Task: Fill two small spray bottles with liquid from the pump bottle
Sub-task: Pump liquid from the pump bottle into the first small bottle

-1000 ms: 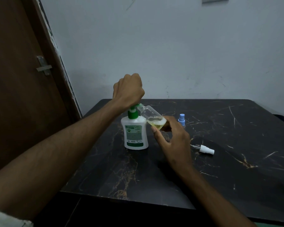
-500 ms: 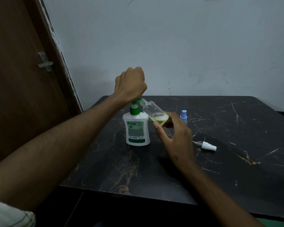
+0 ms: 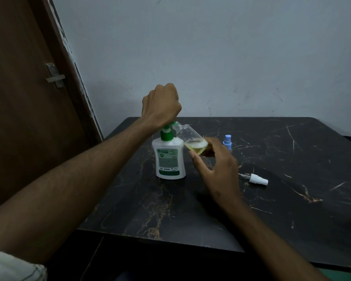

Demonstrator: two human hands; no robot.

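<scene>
A blue-capped bottle (image 3: pixel 227 141) stands behind the right hand (image 3: pixel 217 169); a white sprayer head (image 3: pixel 258 179) lies to its right on the dark marbled surface (image 3: pixel 292 179), by a grey wall (image 3: pixel 211 57) and a brown door (image 3: pixel 24 98). The right hand's fingers grip a tilted clear bottle (image 3: pixel 190 139), its neck at the spout of the pump bottle (image 3: pixel 168 159). The left hand (image 3: pixel 161 105), fisted, presses on the pump.

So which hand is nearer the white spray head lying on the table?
Right. The right hand, holding the tilted clear bottle, is just left of the spray head; the left hand is farther off, atop the pump bottle.
</scene>
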